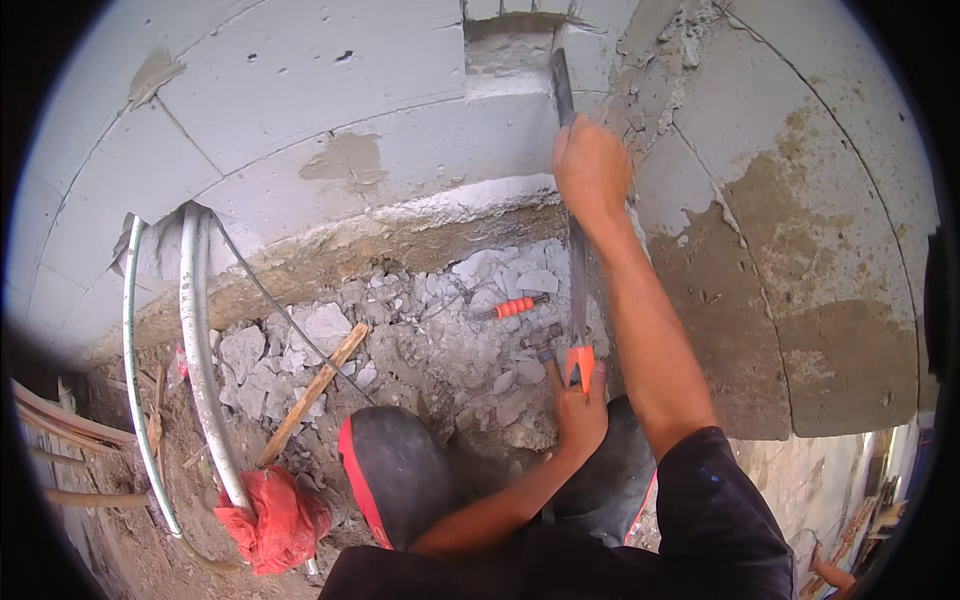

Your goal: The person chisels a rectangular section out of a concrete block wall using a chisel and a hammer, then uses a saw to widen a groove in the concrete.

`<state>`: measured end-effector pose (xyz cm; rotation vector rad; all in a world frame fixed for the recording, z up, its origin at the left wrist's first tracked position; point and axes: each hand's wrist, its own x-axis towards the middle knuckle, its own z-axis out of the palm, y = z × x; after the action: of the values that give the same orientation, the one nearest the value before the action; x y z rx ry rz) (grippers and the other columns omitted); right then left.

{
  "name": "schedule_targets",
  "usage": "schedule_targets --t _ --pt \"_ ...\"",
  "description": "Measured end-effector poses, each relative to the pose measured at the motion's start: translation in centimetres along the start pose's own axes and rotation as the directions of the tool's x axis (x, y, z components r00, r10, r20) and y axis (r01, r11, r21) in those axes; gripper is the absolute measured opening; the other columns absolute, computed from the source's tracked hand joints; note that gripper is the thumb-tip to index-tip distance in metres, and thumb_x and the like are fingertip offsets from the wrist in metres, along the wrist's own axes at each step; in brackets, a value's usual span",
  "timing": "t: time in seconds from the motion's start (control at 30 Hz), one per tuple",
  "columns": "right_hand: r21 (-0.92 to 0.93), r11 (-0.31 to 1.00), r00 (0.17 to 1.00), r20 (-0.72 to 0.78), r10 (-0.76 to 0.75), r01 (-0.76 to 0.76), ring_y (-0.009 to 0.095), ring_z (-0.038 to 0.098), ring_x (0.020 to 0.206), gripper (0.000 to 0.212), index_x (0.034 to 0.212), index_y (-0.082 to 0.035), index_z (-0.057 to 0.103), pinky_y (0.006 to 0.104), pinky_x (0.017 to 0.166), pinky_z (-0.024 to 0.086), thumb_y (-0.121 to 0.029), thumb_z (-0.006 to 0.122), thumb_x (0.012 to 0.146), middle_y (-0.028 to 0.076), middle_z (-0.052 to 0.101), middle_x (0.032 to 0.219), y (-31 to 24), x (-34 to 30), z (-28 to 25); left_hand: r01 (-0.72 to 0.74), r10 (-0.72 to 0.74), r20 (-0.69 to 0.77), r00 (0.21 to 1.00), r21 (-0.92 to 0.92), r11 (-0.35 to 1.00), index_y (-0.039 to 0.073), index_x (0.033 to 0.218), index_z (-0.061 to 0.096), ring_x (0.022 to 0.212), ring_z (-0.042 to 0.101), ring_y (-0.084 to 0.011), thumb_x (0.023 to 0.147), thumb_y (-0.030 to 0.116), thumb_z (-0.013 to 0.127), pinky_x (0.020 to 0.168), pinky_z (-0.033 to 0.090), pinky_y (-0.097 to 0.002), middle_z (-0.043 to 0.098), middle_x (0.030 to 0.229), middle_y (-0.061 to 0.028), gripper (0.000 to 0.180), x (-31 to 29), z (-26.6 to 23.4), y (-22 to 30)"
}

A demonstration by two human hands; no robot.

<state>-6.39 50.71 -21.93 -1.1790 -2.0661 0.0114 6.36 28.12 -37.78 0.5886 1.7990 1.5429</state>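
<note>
The person's right hand (592, 170), in the upper middle of the frame, has its fingers closed around the dark blade of a saw (578, 290). The left hand (580, 420), below it and just right of centre, grips the saw's orange handle (586, 358), with the fingers wrapped around it and partly hidden. The saw stands nearly upright in the picture, from the handle in the lower middle to its far end at the top, where it meets the right edge of a rectangular notch (511, 55) in the grey block wall (400, 60). Whether the teeth touch the block cannot be made out.

Broken rubble (470, 350) covers the ground in the centre of the frame. On it, left of the blade, lies a tool with a ribbed orange-red grip (515, 308); just beside the saw handle is what looks like a hammer (545, 345), its lower part close to the left hand.

At left, two pale pipes, a thick one (194, 320) and a thinner one (131, 350), run down from a broken opening in the wall, with a thin dark cable (282, 312) slanting away. A wooden strip (315, 395) lies on the rubble, and a crumpled red bag (272, 520) sits at the lower left by the thick pipe's foot.
</note>
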Motion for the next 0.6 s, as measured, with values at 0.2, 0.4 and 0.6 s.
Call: schedule_targets --t 0.2,0.4,0.6 --pt "0.196 0.979 0.998 -0.049 -0.041 0.05 0.048 0.067 0.083 0.025 0.09 0.001 0.063 0.058 0.076 0.051 -0.02 0.053 0.096 0.026 0.069 0.089 -3.3 -1.1 -1.8 -0.04 0.035 -0.06 0.998 -0.096 0.995 -0.002 0.056 0.054 0.048 0.043 -0.012 0.104 0.039 0.056 0.049 0.034 -0.0368 0.044 0.048 -0.0024 0.063 0.8 -0.7 -2.2" --pt "0.332 0.939 0.996 -0.045 -0.079 0.09 0.048 0.067 0.082 0.024 0.09 0.003 0.061 0.0581 0.075 0.051 -0.019 0.052 0.096 0.026 0.069 0.089 -6.2 -0.8 0.3 -0.09 0.085 -0.219 0.972 -0.013 0.996 -0.006 0.062 0.056 0.05 0.045 -0.0148 0.105 0.037 0.055 0.051 0.036 -0.0399 0.048 0.051 -0.0061 0.061 3.4 -3.0 -2.1" --pt "0.374 0.921 0.994 -0.026 -0.11 0.111 0.048 0.067 0.085 0.023 0.092 0.002 0.061 0.0578 0.077 0.052 -0.019 0.053 0.096 0.025 0.069 0.091 -7.2 0.0 0.6 -0.088 0.097 -0.213 0.972 0.048 0.995 -0.006 0.062 0.055 0.051 0.044 -0.0138 0.105 0.038 0.053 0.051 0.035 -0.0395 0.047 0.051 -0.0059 0.062 4.9 -3.5 -1.7"
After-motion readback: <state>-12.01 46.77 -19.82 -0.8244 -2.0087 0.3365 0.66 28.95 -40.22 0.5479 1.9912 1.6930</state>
